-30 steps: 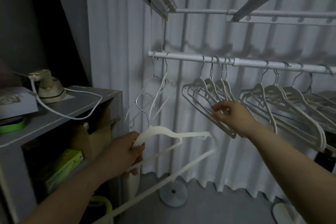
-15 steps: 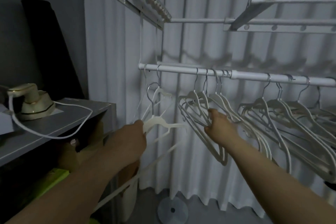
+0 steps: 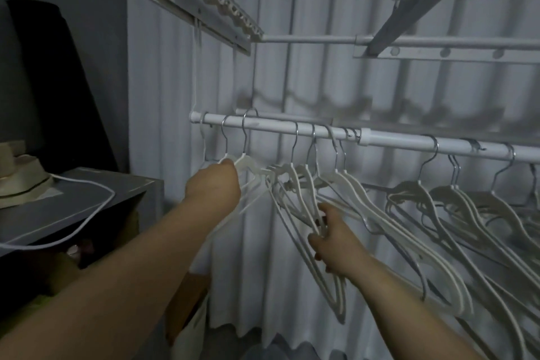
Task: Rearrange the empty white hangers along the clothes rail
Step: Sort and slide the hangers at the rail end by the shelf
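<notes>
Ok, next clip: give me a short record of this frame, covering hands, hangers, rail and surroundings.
left hand: grips a single hanger just below its hook, near the left end of the rail
right hand: grips the lower arms of a bunch of hangers
rail: white, horizontal, with more hangers to the right
surroundings: white curtain behind; grey cabinet at left, white cord on it
</notes>
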`<state>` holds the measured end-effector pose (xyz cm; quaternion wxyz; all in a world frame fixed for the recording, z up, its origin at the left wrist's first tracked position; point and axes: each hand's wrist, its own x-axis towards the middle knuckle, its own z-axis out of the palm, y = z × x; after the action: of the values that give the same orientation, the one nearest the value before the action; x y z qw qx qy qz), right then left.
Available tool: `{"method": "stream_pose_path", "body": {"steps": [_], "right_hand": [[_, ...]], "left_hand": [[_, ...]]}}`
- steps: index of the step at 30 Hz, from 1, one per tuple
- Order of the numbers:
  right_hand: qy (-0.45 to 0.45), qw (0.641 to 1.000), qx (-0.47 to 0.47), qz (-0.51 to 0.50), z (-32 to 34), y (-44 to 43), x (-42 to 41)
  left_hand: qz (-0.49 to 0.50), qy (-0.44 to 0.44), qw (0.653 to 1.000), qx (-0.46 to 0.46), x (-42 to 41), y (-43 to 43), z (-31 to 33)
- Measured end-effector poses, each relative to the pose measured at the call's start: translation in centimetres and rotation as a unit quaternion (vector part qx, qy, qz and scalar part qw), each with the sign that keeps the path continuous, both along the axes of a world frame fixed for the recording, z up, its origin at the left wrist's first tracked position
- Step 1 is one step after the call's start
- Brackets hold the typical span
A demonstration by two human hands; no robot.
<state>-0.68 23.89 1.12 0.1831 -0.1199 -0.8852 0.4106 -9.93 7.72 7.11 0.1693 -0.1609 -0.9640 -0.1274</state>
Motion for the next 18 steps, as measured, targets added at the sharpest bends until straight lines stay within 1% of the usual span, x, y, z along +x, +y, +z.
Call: {"method": "stream_pose_path", "body": {"steps": [5, 10, 13, 18], "right_hand": [[0.011, 0.999, 0.012, 0.034, -0.4, 0.4, -0.2], [0.025, 0.999, 0.012, 0.029, -0.8, 0.5, -0.5], [0.034, 0.999, 0.031, 0.006, -0.9, 0.5, -0.7], [0.027, 0.998, 0.062, -0.020, -1.2, 0.0, -1.0]], "left_hand": [[0.008, -0.017, 0.999, 0.050, -1.8, 1.4, 0.9], [-0.020, -0.027, 0.996, 0.082, -2.3, 2.2, 1.1], [-0.024, -0.021, 0.997, 0.075, -2.5, 1.6, 1.1], [0.015, -0.001, 0.999, 0.039, -2.2, -0.4, 1.3]]}}
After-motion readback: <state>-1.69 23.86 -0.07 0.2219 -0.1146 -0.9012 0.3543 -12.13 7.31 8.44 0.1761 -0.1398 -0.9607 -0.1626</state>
